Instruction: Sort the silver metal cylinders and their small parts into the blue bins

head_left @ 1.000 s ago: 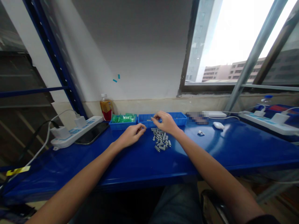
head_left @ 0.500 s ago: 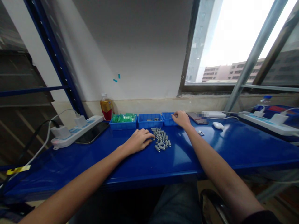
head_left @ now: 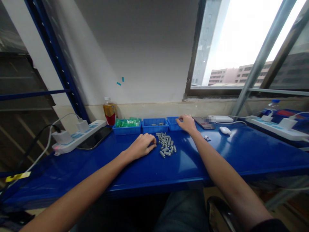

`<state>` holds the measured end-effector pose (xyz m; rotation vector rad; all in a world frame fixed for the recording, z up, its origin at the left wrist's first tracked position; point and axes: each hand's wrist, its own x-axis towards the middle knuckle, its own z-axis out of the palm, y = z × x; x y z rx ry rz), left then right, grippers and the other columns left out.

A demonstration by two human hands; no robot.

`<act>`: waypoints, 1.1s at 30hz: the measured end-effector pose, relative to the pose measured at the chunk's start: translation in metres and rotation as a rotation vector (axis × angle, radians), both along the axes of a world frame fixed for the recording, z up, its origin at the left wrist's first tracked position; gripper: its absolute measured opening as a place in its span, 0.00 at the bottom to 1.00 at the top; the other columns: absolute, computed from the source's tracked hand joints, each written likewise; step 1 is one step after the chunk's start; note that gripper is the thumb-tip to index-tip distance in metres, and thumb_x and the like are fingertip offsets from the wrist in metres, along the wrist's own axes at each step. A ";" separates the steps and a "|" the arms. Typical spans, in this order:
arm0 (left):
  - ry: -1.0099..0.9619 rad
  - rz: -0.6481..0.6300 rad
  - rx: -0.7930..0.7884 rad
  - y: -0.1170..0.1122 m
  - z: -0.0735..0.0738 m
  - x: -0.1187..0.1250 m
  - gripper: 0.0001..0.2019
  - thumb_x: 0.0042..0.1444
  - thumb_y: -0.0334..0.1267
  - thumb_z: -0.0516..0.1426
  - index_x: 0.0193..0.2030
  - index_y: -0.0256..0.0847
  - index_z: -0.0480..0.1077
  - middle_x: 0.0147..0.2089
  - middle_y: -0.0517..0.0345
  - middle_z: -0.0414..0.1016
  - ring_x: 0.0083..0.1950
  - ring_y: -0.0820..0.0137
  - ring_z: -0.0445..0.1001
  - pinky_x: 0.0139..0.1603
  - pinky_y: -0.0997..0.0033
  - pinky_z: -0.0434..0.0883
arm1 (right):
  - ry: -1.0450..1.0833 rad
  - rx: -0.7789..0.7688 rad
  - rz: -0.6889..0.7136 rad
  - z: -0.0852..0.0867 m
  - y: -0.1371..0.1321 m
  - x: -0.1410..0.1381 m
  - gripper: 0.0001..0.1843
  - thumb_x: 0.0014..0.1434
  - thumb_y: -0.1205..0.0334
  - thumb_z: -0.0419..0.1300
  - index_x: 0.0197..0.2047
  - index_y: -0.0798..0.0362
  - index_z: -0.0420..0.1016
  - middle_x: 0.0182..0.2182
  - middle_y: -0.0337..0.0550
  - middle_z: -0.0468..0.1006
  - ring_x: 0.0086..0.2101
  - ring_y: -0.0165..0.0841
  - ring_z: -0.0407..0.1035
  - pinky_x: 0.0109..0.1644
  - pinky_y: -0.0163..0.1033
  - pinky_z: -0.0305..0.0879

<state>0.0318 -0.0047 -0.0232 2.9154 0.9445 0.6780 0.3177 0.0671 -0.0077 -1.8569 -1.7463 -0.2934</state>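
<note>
A loose pile of small silver metal cylinders (head_left: 166,145) lies on the blue table. Just left of it rests my left hand (head_left: 142,146), with index finger and thumb curled together at the pile's edge. Whatever sits between those fingertips is too small to make out. My right hand (head_left: 187,123) is over the right blue bin (head_left: 172,123), its fingers bent and drawn together; their contents are hidden. A few metal pieces show in the middle blue bin (head_left: 155,128). Green plastic pieces (head_left: 127,122) fill the left blue bin (head_left: 127,130).
Power strips (head_left: 79,137) (head_left: 277,127) with plugged-in chargers stand at both sides. A dark phone (head_left: 95,138) and a drink bottle (head_left: 109,111) are on the left. Another phone (head_left: 204,122), a white earbud case (head_left: 225,130) and an earbud (head_left: 207,138) lie right of my right hand.
My left hand has drawn slightly left, off the pile's edge, with its index finger curling in toward the thumb. My right hand stays at the right bin, shifted very slightly left.
</note>
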 end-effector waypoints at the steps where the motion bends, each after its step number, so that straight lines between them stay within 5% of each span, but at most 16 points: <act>1: -0.028 -0.009 -0.013 0.000 0.001 0.000 0.04 0.59 0.38 0.55 0.37 0.40 0.67 0.38 0.55 0.73 0.40 0.66 0.69 0.42 0.67 0.64 | 0.010 0.019 0.013 0.002 -0.001 -0.003 0.18 0.59 0.50 0.53 0.38 0.53 0.78 0.39 0.50 0.76 0.44 0.41 0.65 0.45 0.42 0.58; 5: -0.258 0.055 -0.091 0.003 0.008 -0.001 0.06 0.58 0.39 0.56 0.34 0.39 0.68 0.32 0.57 0.73 0.35 0.69 0.70 0.38 0.69 0.66 | 0.055 0.152 0.184 0.012 -0.013 -0.027 0.16 0.60 0.53 0.53 0.34 0.55 0.77 0.34 0.48 0.76 0.39 0.38 0.66 0.46 0.40 0.58; 12: -0.786 0.130 -0.345 0.020 0.014 -0.013 0.13 0.51 0.46 0.60 0.32 0.37 0.69 0.29 0.58 0.73 0.31 0.70 0.72 0.35 0.71 0.68 | 0.031 0.239 0.733 0.011 -0.056 -0.106 0.13 0.57 0.55 0.60 0.42 0.53 0.73 0.32 0.42 0.75 0.37 0.35 0.67 0.44 0.39 0.57; 20: -0.965 0.124 -0.500 0.021 0.013 -0.009 0.17 0.45 0.48 0.64 0.31 0.36 0.69 0.28 0.59 0.73 0.30 0.72 0.72 0.35 0.72 0.68 | 0.079 0.243 0.693 -0.003 -0.059 -0.126 0.08 0.58 0.60 0.59 0.39 0.54 0.72 0.30 0.43 0.75 0.35 0.34 0.67 0.42 0.39 0.59; 33: -0.921 0.108 -0.557 0.023 0.014 -0.013 0.18 0.42 0.49 0.66 0.30 0.36 0.70 0.27 0.58 0.75 0.29 0.72 0.72 0.32 0.73 0.67 | 0.038 0.241 0.730 -0.002 -0.060 -0.125 0.05 0.59 0.62 0.58 0.36 0.54 0.72 0.30 0.43 0.76 0.35 0.35 0.67 0.42 0.39 0.59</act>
